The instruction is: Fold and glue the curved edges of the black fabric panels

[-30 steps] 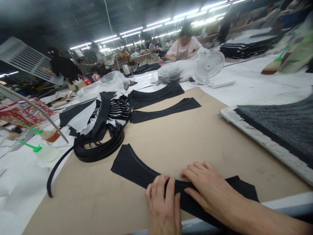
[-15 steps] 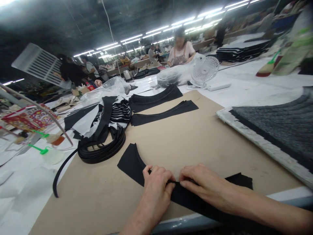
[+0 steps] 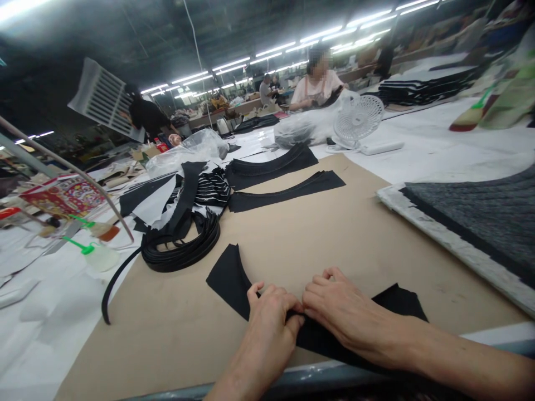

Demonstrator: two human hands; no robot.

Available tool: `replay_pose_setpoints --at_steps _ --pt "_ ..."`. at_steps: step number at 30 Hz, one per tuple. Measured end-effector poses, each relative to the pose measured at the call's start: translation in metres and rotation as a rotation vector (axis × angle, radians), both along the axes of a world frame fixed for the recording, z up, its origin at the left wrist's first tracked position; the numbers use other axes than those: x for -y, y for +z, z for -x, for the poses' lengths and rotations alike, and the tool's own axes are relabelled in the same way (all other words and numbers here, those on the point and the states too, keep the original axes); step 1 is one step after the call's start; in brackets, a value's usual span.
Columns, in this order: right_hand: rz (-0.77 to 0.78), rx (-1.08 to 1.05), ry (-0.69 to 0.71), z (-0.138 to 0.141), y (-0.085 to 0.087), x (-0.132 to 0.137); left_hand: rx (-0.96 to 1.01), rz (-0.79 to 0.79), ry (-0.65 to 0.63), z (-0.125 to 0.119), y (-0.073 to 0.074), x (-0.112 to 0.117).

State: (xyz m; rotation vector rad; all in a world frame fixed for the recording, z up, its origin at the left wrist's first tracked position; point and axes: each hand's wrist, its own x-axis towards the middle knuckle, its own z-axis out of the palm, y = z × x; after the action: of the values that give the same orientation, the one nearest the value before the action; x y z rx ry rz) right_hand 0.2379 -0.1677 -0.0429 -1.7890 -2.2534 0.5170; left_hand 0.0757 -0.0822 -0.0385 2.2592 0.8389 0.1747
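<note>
A curved black fabric piece (image 3: 229, 274) lies along the near edge of the brown paper sheet (image 3: 167, 340), partly covered by my hands. My left hand (image 3: 273, 317) pinches its upper edge near the middle, thumb and fingers closed on it. Right beside it, my right hand (image 3: 334, 303) grips the same edge, its fingertips nearly touching those of the left. The fingertips and the fold under them are partly hidden. Two similar curved black pieces, a nearer one (image 3: 288, 192) and a farther one (image 3: 273, 166), lie flat beyond my hands.
Left of the pieces are a coil of black strip (image 3: 181, 253) and striped fabric (image 3: 213, 186). Squeeze bottles (image 3: 100, 257) stand at the left. A small white fan (image 3: 358, 118) is at the back, a board with grey quilted material (image 3: 472, 214) at the right. A person (image 3: 320, 83) sits across.
My right hand has shifted slightly left, closer to my left hand, and its fingers are more curled over the fabric edge. The camera view has turned slightly left.
</note>
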Motion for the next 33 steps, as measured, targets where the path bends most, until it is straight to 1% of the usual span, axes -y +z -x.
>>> replay_pose_setpoints --at_steps 2,4,9,12,15,17,21,24,29,31,33 --pt "-0.028 -0.012 0.017 0.0 -0.002 0.0 0.019 0.03 0.005 0.0 0.0 -0.001" --pt "-0.029 -0.044 0.024 -0.002 0.0 0.001 0.026 0.056 -0.001 0.0 0.001 -0.001" --pt "0.076 -0.205 0.036 -0.011 0.012 0.001 0.015 0.062 0.017 -0.001 0.004 0.0" --pt "0.116 -0.284 0.038 -0.017 0.013 -0.001 0.002 0.064 0.022 -0.002 0.005 0.001" --pt "0.131 -0.266 0.057 -0.019 0.012 -0.005 0.019 0.069 0.023 -0.001 0.003 0.0" --pt "0.111 -0.227 0.073 -0.017 0.013 -0.006 0.039 0.076 0.032 -0.001 0.003 0.0" --pt "0.016 -0.119 0.101 -0.01 0.018 -0.004 0.054 0.129 0.0 -0.003 0.008 0.0" --pt "-0.018 -0.107 0.116 -0.01 0.018 -0.002 0.051 0.138 -0.02 -0.003 0.012 -0.001" --pt "0.068 -0.241 0.079 -0.024 0.01 -0.001 0.032 0.056 0.041 0.001 0.013 -0.004" --pt "0.109 -0.267 0.068 -0.028 0.011 -0.002 0.03 0.052 0.036 0.003 0.013 -0.005" --pt "0.142 -0.248 0.077 -0.028 0.015 -0.005 0.03 0.059 0.037 0.003 0.015 -0.005"
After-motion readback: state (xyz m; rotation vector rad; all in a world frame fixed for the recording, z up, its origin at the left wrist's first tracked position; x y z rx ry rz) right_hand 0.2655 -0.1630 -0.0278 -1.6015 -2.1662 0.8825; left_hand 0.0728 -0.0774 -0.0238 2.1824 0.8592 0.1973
